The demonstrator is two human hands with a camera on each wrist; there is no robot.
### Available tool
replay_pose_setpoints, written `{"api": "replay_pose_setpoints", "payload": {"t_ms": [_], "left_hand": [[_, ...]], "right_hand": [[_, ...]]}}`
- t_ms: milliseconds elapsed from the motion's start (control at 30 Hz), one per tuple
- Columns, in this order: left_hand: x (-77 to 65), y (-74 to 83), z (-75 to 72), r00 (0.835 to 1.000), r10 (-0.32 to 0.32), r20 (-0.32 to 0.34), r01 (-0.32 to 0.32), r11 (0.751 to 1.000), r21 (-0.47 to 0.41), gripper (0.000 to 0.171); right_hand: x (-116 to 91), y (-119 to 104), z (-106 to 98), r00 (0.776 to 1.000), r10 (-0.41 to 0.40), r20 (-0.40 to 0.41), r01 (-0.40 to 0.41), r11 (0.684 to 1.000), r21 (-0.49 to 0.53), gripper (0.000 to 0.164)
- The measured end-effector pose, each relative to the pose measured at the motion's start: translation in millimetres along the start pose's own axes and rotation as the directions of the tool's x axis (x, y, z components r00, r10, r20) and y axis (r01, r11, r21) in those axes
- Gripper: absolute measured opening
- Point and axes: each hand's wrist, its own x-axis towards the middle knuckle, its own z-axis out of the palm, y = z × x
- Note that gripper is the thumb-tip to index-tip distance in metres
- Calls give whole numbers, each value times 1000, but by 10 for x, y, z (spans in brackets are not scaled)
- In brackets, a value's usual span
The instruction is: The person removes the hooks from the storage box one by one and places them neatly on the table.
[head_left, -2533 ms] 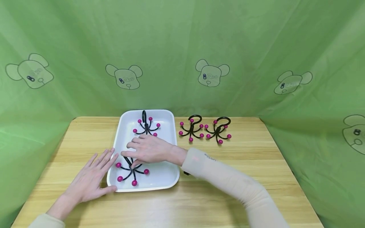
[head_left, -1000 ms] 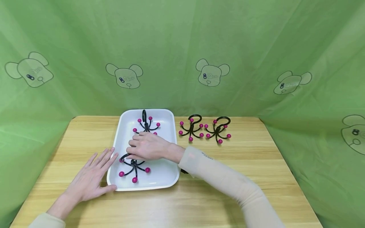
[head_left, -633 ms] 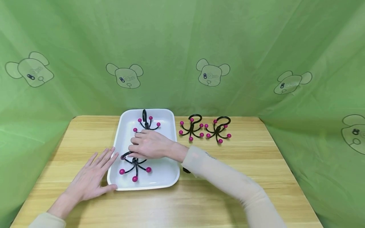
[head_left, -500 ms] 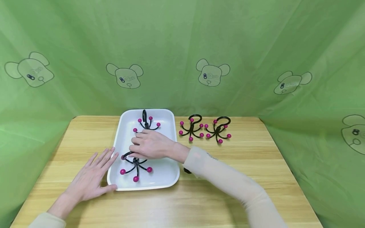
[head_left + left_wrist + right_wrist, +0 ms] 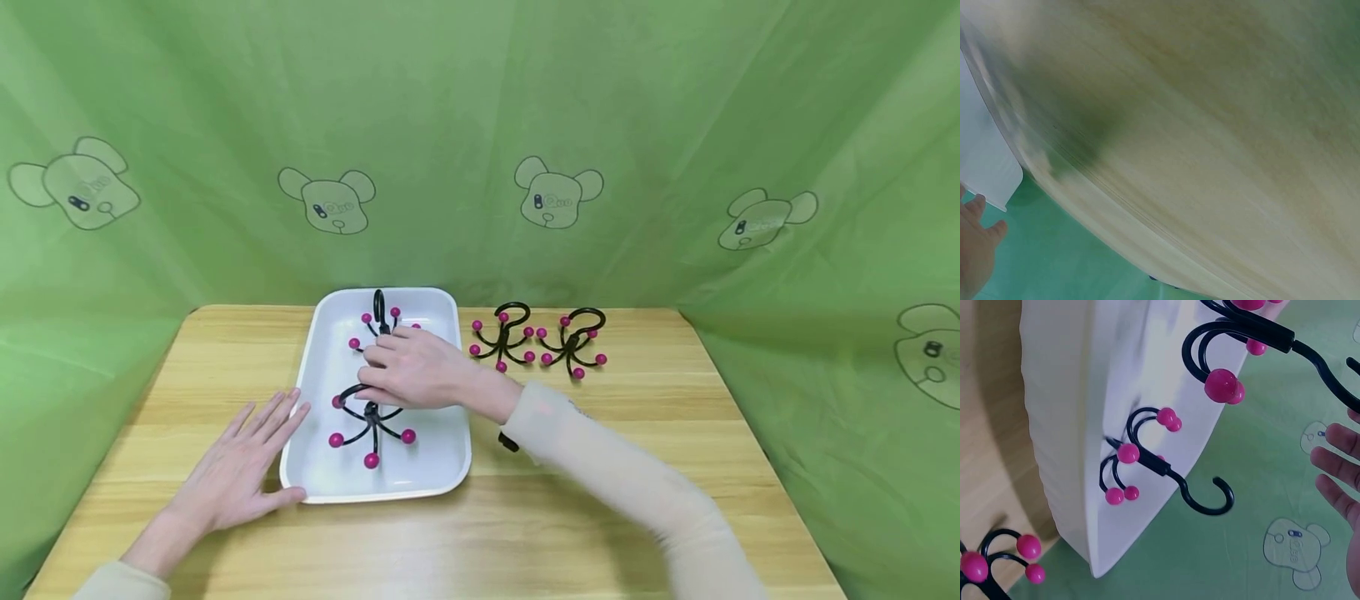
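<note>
In the head view, my right hand [image 5: 420, 367] pinches the curved top of a black multi-prong hanger hook [image 5: 372, 413] with pink ball tips, over the front half of a white tray [image 5: 435, 467]. The same hanger hook [image 5: 1266, 331] fills the top of the right wrist view; whether its prongs touch the tray is unclear. A second such hanger hook [image 5: 379, 310] stands in the tray's far half, partly hidden behind the right hand. My left hand [image 5: 232, 471] lies flat beside the tray, its straight fingers and thumb touching the left rim.
Two more hanger hooks, one nearer the tray [image 5: 503, 337] and one farther right [image 5: 573, 342], stand on the wooden table [image 5: 645, 433]. A black object [image 5: 507, 442] shows under the right wrist. Green cloth [image 5: 450, 100] hangs behind and at both sides.
My right hand, first low around the front hanger hook's stem, has taken hold of its curved top. The hanger hook has shifted right and toward the tray's middle. The left hand stays put.
</note>
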Motion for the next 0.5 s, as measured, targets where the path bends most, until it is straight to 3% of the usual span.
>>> {"api": "replay_pose_setpoints", "payload": {"t_ms": [500], "left_hand": [[-1, 20, -34, 1000, -5, 13, 5, 1000, 4, 112]], "right_hand": [[-268, 216, -309, 998, 28, -57, -31, 998, -48, 33]]}}
